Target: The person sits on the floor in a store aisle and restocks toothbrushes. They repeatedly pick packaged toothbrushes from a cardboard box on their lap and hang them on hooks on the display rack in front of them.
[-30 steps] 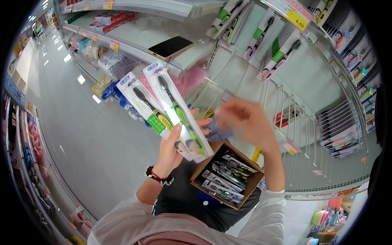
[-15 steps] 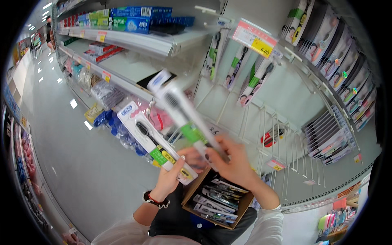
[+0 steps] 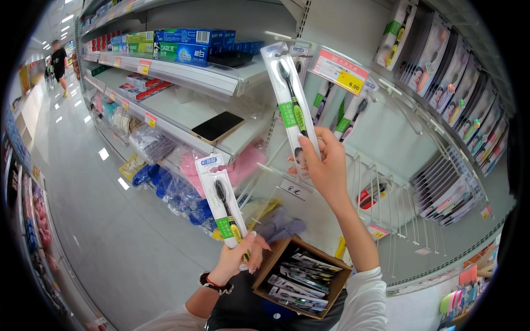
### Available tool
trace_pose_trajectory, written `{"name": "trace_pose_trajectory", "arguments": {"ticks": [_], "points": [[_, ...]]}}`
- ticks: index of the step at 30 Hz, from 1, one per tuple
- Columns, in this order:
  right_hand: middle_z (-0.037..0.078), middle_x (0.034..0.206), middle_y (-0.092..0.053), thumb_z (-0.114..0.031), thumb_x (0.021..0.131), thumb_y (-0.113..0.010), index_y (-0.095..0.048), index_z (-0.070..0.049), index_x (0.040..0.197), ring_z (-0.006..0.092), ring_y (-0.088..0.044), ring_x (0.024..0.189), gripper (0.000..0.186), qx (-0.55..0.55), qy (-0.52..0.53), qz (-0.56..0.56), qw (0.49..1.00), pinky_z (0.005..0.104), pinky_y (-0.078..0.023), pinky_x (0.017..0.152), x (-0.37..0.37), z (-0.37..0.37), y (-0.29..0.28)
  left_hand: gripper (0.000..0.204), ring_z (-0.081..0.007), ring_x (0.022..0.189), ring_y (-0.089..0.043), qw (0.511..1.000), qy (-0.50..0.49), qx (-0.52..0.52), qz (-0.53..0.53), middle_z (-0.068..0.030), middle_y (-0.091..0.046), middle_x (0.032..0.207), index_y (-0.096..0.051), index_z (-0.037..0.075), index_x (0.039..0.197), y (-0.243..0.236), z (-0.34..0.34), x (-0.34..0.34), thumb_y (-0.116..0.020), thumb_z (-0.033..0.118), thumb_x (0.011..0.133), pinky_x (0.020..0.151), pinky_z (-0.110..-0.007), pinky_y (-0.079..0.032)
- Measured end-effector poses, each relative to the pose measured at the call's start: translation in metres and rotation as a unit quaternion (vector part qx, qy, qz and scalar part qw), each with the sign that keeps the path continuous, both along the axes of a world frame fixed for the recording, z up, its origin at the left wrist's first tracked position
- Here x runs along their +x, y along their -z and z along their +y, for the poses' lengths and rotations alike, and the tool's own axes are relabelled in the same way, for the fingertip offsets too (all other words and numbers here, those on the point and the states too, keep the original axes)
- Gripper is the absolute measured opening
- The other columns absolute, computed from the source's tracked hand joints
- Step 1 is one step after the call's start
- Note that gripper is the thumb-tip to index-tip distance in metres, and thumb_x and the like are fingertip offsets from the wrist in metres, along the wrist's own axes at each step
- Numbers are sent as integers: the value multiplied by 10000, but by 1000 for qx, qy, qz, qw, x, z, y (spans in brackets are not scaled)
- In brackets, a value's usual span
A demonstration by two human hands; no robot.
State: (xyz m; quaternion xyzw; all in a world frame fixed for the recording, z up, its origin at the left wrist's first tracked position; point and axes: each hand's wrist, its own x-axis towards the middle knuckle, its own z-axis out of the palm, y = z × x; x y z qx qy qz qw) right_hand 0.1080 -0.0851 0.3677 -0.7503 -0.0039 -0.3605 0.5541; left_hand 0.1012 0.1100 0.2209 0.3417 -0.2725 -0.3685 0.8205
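My left hand [image 3: 234,261] pinches the lower end of a packaged toothbrush [image 3: 212,188], black with a yellow grip and a green label band. Raised higher and to the right, my right hand [image 3: 327,160] grips a second packaged toothbrush [image 3: 284,91] by its bottom; this one has a black and green handle. Its top is close to a display hook's front end, beside a price tag [image 3: 340,70]; whether it touches the hook is unclear. Between my forearms, a cardboard box [image 3: 338,286] on my lap holds several more packaged toothbrushes [image 3: 301,282].
Packaged toothbrushes [image 3: 353,113] hang on hooks behind the price tag, with more rows [image 3: 447,77] at right. Bare metal hooks [image 3: 381,193] stick out below. A phone [image 3: 218,127] lies on the left shelf, under toothpaste boxes [image 3: 185,44]. A person [image 3: 58,63] is in the far aisle.
My right hand has moved up with its toothbrush pack, toward the hooks. My left hand has dropped slightly, its pack now more upright and farther from the other. The view has shifted a little.
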Motion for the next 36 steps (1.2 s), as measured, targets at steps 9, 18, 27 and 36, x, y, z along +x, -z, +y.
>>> {"name": "trace_pose_trajectory", "arguments": {"ticks": [9,18,27,36], "points": [[142,748,-645,-118,898,-549,-520,68,947,182,-646,562,194,72,-20,10,997,286,-518,430,35,-27,17,418,-150,363,-441,994,-28,105,-31,-56,-457,438,-564,-87,834,8,11,5,-346,235,989,421,-269,-396],[194,823,-610,-186,847,-607,-501,84,1028,337,-629,757,342,-290,275,110,910,396,-496,676,81,-83,34,416,-233,875,-526,965,-51,241,-85,-128,-527,989,-462,5,1209,4,21,1,-338,321,967,785,-330,-429],[75,731,-593,-334,883,-582,-569,-57,965,198,-556,611,289,-281,-197,291,893,323,-440,577,-76,40,29,676,-265,1056,-530,981,-181,-63,27,-204,-496,1182,-276,74,1379,4,-25,-13,-279,578,929,875,-382,-451],[110,1030,-616,-53,881,-567,-413,-5,1268,168,-662,755,419,-269,-37,178,946,261,-535,652,-165,11,-6,562,-216,1178,-460,983,57,-90,-152,-143,-442,1310,-192,117,1435,7,-73,-64,-443,303,967,896,-356,-439]]}}
